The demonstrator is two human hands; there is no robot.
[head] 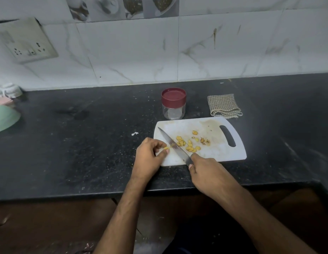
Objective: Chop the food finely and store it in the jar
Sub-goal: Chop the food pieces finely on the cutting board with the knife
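Note:
A white cutting board (220,153) lies on the black counter, with several yellow cut pieces of food (189,143) scattered across its middle. My left hand (150,158) pinches a small yellow piece (166,148) at the board's left edge. My right hand (209,173) grips the handle of a knife (173,144), whose blade slants across the board and rests right beside the held piece. A clear jar (173,111) with a dark red lid (173,96) on it stands just behind the board.
A folded checked cloth (224,106) lies behind the board on the right. Green and pink bowls (4,118) sit at the far left edge of the counter (86,153). A wall socket plate (27,41) is on the tiled wall.

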